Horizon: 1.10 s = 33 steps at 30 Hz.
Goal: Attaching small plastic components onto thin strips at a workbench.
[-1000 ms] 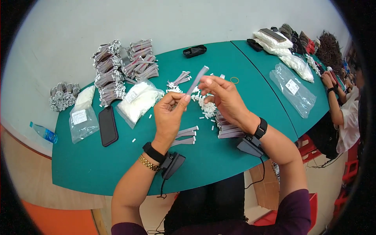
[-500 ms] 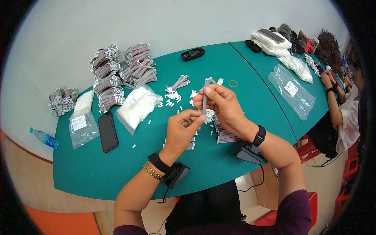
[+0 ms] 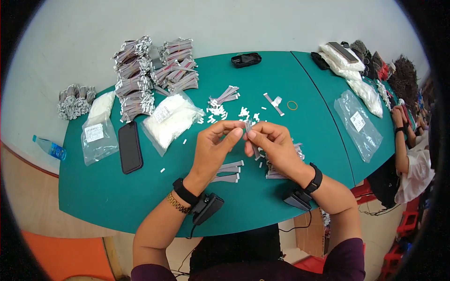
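Observation:
Over the middle of the green table, my left hand [image 3: 213,147] and my right hand [image 3: 277,144] meet fingertip to fingertip. Between their thumbs and fingers is a grey flat ribbon cable [image 3: 255,149], its upper end pinched by both and its lower part hanging under the right fingers. Small white connector housings [image 3: 218,111] lie scattered beyond my hands, beside a few ribbon cables [image 3: 228,95]. More ribbon cables [image 3: 228,178] with white ends rest near my left wrist. A pile of them [image 3: 276,172] is partly hidden by my right hand.
Tall stacks of bundled cables [image 3: 136,84] stand at the back left. Nearby are a bag of white parts [image 3: 171,119], a black phone [image 3: 130,149] and a bottle [image 3: 49,148]. A black case [image 3: 246,59], a rubber band [image 3: 292,106] and a clear bag [image 3: 358,126] lie farther off. Another person [image 3: 412,159] sits at right.
My hands have come closer together at the fingertips. The cable, earlier stretched upright between them, now hangs slanting under the right fingers. The whole view has shifted slightly.

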Tool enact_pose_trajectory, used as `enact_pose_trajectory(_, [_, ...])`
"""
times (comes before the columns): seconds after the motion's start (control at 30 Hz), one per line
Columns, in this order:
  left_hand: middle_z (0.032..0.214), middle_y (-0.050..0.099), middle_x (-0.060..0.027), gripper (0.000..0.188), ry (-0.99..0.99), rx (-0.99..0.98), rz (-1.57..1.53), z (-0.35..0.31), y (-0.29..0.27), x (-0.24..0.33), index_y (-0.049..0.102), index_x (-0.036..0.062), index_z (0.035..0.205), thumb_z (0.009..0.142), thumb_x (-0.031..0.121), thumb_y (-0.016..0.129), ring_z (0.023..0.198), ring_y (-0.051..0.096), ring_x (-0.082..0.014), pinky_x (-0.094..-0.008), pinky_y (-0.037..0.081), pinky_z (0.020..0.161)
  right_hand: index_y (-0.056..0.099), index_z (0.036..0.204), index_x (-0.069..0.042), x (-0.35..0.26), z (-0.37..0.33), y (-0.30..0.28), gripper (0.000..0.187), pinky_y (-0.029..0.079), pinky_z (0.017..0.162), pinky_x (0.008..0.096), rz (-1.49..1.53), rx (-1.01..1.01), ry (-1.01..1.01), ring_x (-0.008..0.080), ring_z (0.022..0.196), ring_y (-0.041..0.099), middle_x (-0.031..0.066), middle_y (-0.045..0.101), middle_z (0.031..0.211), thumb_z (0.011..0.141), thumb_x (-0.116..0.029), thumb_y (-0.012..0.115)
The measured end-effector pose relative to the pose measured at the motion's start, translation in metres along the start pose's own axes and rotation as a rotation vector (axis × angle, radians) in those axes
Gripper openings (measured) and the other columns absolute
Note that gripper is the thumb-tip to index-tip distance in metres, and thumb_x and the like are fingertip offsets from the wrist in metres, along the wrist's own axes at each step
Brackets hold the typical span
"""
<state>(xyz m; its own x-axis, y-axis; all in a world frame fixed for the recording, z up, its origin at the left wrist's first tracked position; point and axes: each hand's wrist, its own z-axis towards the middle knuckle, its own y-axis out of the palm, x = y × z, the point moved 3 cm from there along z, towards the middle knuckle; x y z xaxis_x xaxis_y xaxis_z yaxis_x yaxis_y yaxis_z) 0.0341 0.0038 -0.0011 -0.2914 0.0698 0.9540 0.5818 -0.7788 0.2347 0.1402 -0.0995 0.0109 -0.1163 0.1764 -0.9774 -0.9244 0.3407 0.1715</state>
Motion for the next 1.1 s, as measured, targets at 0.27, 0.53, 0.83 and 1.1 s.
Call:
enact_pose_trajectory(0.27, [0.077, 0.061, -0.0022, 0.012, -0.102, -0.051, -0.039, 0.0, -0.003, -0.007, 0.061, 0.0012, 0.087, 0.081, 0.011, 0.064, 0.062, 0.049, -0.006, -0.0189, 0.038, 0.054, 0.057, 0.083, 0.001, 0.005, -0.001, 0.0, 0.017, 0.043, 0.058, 0.0205, -0.046, -0.034, 0.048, 0.0084, 0.062, 0.055, 0.0041, 0.06, 0.068, 0.09, -0.014, 0.053])
enact_pose_trajectory(0.53, [0.078, 0.061, -0.0023, 0.01, -0.174, -0.043, -0.071, 0.001, -0.004, -0.007, 0.061, 0.0015, 0.085, 0.081, 0.01, 0.064, 0.062, 0.049, -0.0059, -0.0189, 0.038, 0.054, 0.058, 0.083, 0.001, 0.007, -0.001, -0.001, 0.017, 0.045, 0.056, 0.0199, -0.006, -0.005, 0.058, 0.0081, 0.061, 0.055, 0.0051, 0.061, 0.07, 0.09, -0.012, 0.052])
enact_pose_trajectory(0.83, [0.078, 0.061, -0.001, 0.011, -0.279, -0.017, -0.169, -0.001, -0.004, -0.01, 0.062, 0.002, 0.087, 0.082, 0.012, 0.064, 0.062, 0.047, -0.0042, -0.0181, 0.036, 0.053, 0.058, 0.084, 0.002, 0.009, 0.001, -0.001, 0.017, 0.046, 0.056, 0.0206, 0.032, -0.002, 0.059, 0.0088, 0.061, 0.056, 0.0056, 0.061, 0.071, 0.09, -0.012, 0.051])
enact_pose_trajectory(1.1, [0.079, 0.06, -0.0007, 0.011, -0.292, -0.027, -0.176, 0.001, -0.002, -0.011, 0.062, 0.0021, 0.087, 0.083, 0.012, 0.062, 0.062, 0.047, -0.004, -0.0178, 0.036, 0.054, 0.058, 0.085, 0.002, 0.011, 0.002, -0.003, 0.017, 0.047, 0.055, 0.0202, 0.048, -0.021, 0.081, 0.0089, 0.06, 0.057, 0.0059, 0.061, 0.071, 0.091, -0.012, 0.051])
